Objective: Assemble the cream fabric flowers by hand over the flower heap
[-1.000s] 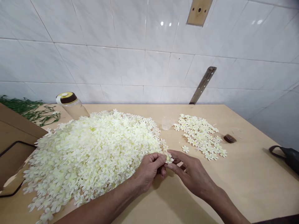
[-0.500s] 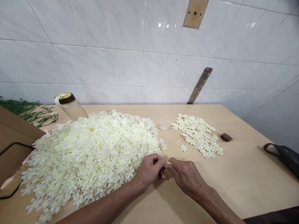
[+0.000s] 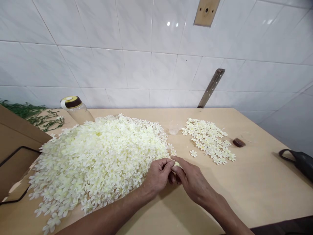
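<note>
A large heap of cream-white fabric flowers point(image 3: 97, 160) covers the left half of the wooden table point(image 3: 256, 182). A smaller, flat spread of single flowers point(image 3: 207, 140) lies to the right of it. My left hand point(image 3: 157, 176) and my right hand point(image 3: 193, 181) meet at the heap's right edge, fingertips pinched together on a small flower piece point(image 3: 176, 164) that is mostly hidden by the fingers. One loose flower point(image 3: 193, 153) lies just beyond my right hand.
A bottle with a brown-and-yellow lid point(image 3: 74, 107) lies behind the heap. Green stems point(image 3: 31, 116) sit at the far left, above a cardboard box with a black wire handle point(image 3: 14, 153). A small clear cup point(image 3: 174, 129), a brown cap point(image 3: 239, 142) and a black bag point(image 3: 299, 161) lie to the right.
Both hands stayed together at the heap's edge. The flower seen open between the fingertips a second ago is now mostly covered by the pinching fingers.
</note>
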The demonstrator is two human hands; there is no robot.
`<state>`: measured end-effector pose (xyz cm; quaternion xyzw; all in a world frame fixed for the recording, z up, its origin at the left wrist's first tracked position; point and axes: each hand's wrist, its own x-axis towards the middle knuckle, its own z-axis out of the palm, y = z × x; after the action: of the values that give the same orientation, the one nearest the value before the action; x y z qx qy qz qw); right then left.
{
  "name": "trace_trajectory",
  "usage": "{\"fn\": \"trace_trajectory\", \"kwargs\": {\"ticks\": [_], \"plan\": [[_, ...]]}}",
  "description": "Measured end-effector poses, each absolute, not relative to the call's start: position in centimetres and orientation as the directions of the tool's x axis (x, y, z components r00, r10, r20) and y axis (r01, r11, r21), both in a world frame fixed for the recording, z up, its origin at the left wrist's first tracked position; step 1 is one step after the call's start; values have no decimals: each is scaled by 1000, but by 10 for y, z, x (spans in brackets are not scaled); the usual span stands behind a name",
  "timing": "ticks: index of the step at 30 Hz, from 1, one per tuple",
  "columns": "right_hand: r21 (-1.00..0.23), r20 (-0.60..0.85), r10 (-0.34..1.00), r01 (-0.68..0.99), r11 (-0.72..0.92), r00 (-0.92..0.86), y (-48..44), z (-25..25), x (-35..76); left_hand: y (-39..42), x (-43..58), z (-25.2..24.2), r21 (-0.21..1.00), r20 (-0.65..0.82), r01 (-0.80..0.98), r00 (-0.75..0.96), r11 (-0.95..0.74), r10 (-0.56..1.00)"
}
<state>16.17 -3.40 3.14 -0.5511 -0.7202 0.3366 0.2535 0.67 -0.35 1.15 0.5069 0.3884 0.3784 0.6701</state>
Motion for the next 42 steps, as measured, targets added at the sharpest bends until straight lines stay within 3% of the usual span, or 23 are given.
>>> {"fn": "trace_trajectory", "kwargs": {"ticks": [3,6,10,15,26,36,42], "plan": [[-763,40,978,627,161,-203,-30,39,165,-9,8,15,964,-104,-178,430,197,897],[-796,111,994,598,92,-5,-27,44,177,-16,10,14,958,-98,-209,397,194,912],[-945,81,979,327,16,187,-24,50,196,-23,11,7,979,-90,-133,388,152,917],[-998,48,989,-37,54,137,-20,58,200,-25,11,-1,994,-42,-73,383,76,923],[-930,-241,970,-292,-224,23,-10,57,200,-26,10,-3,1000,-6,-15,377,13,926],[-984,-107,980,-160,-79,170,-9,41,216,-33,11,-9,996,72,9,433,-84,898],[-952,-292,952,-124,-280,93,-7,35,219,-35,9,-6,955,190,116,463,-272,866]]}}
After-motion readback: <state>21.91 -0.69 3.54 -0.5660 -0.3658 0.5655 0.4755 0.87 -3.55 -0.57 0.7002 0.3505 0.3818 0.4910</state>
